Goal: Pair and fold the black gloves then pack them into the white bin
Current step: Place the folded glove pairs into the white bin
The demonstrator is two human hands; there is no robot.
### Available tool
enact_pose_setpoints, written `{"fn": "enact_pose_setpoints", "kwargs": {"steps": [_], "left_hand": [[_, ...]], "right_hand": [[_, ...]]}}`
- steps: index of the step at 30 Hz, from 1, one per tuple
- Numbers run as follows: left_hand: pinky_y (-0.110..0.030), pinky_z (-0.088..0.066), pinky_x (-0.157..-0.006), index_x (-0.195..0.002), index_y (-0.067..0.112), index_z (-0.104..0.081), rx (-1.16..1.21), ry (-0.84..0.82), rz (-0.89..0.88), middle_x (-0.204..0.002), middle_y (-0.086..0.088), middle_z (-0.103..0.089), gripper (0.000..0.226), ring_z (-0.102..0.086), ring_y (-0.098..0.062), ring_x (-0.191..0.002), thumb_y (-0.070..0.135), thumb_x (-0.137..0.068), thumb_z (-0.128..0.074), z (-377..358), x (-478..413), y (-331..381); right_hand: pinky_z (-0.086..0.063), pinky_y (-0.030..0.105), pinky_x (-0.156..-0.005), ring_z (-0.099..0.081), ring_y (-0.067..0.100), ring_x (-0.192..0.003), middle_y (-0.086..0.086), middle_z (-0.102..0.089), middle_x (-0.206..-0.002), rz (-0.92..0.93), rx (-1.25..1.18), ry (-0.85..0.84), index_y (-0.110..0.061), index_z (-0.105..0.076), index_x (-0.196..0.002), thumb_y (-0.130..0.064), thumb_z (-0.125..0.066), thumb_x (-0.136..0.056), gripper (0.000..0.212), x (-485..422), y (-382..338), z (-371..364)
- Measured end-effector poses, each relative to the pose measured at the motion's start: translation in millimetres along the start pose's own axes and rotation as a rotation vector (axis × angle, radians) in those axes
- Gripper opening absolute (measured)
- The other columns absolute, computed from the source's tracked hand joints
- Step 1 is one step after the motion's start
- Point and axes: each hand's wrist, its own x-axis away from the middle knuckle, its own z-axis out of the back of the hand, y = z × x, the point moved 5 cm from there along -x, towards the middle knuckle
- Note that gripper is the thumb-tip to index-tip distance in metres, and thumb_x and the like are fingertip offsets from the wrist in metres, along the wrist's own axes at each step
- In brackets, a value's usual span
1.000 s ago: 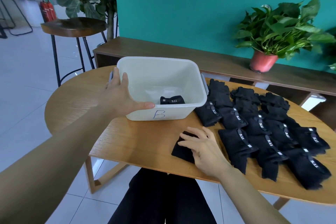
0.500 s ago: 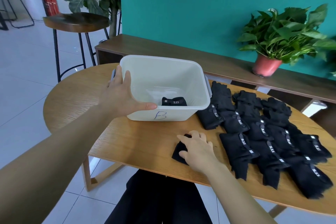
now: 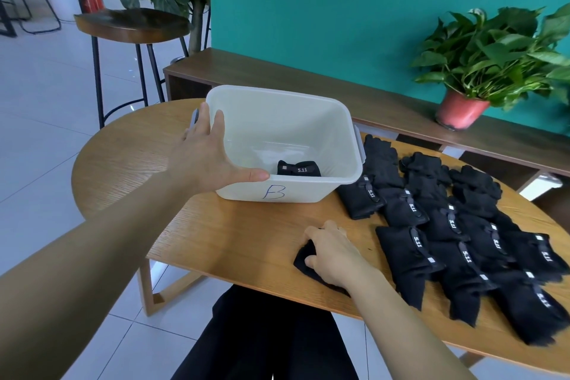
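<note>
**A:** Our right hand now has its fingers curled around the folded bundle of black fabric gloves, at the near edge of the round wooden table. One second ago these fingers lay flat and spread on it.

**B:** So the pressing is finished, we think, and the lifting comes next. And our left hand?

**A:** It has not moved. Its straight fingers lie along the left rim of the white plastic bin and the thumb is on the front rim. It grasps nothing and only steadies the bin.

**B:** The bin is rectangular and smooth, with a blue "B" on its front wall. One packed glove bundle with a "5.11" label lies inside.

**A:** To the right, the rows of unpacked black gloves overlap, soft and matte. We judge that most of the work remains.
</note>
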Motion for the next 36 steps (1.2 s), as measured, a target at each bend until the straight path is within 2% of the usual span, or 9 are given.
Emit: {"fn": "enact_pose_setpoints", "kwargs": {"steps": [4, 15, 19, 26, 31, 36], "left_hand": [[-0.049, -0.017, -0.119, -0.156, 0.018, 0.006, 0.005, 0.001, 0.004, -0.163, -0.005, 0.019, 0.151, 0.005, -0.026, -0.152, 0.098, -0.040, -0.047, 0.5, 1.4, 0.3], [-0.048, -0.014, -0.119, -0.156, 0.018, 0.008, 0.017, -0.012, 0.009, -0.163, -0.006, 0.021, 0.150, 0.006, -0.024, -0.152, 0.097, -0.042, -0.049, 1.6, 3.8, 2.5], [-0.049, -0.016, -0.119, -0.156, 0.020, 0.009, 0.009, -0.025, 0.009, -0.162, -0.004, 0.022, 0.150, 0.007, -0.024, -0.152, 0.098, -0.041, -0.048, 1.3, 3.6, 1.6], [-0.051, -0.019, -0.118, -0.155, 0.022, 0.012, 0.009, -0.034, 0.000, -0.162, -0.004, 0.023, 0.151, 0.006, -0.028, -0.152, 0.098, -0.038, -0.044, 1.9, 2.4, 1.9], [-0.052, -0.024, -0.117, -0.155, 0.023, 0.011, 0.023, -0.016, -0.033, -0.163, -0.004, 0.021, 0.151, 0.000, -0.030, -0.152, 0.100, -0.037, -0.043, 1.4, -1.1, -1.7], [-0.049, -0.030, -0.115, -0.155, 0.024, 0.009, 0.043, -0.002, -0.065, -0.163, -0.002, 0.019, 0.154, -0.009, -0.030, -0.151, 0.103, -0.034, -0.041, -0.2, -7.9, -6.7]], "right_hand": [[-0.046, 0.040, -0.095, -0.033, 0.026, -0.121, 0.007, -0.035, -0.124, -0.013, -0.021, -0.001, -0.020, -0.054, -0.123, -0.016, -0.057, -0.097, 0.027, -1.3, 0.8, 0.5], [-0.049, 0.038, -0.090, -0.037, 0.023, -0.117, 0.006, -0.037, -0.123, 0.024, -0.035, 0.066, -0.018, -0.058, -0.118, -0.013, -0.054, -0.098, 0.022, 9.7, 5.7, 1.0], [-0.047, 0.033, -0.085, -0.040, 0.020, -0.108, 0.002, -0.036, -0.119, 0.026, -0.085, 0.130, -0.019, -0.058, -0.114, -0.013, -0.052, -0.097, 0.019, 21.9, 17.1, 12.6], [-0.044, 0.029, -0.085, -0.039, 0.015, -0.105, -0.001, -0.037, -0.113, 0.091, -0.075, 0.354, -0.022, -0.059, -0.110, -0.020, -0.056, -0.098, 0.012, 49.3, 30.7, 97.4], [-0.043, 0.033, -0.088, -0.043, 0.020, -0.104, 0.002, -0.040, -0.112, 0.258, 0.027, 0.512, -0.018, -0.063, -0.107, -0.018, -0.061, -0.095, 0.013, 47.5, -3.3, 180.9], [-0.044, 0.042, -0.090, -0.041, 0.021, -0.107, 0.004, -0.041, -0.117, 0.458, 0.198, 0.504, -0.017, -0.061, -0.111, -0.018, -0.059, -0.096, 0.015, 0.1, -56.6, 213.6]]}}
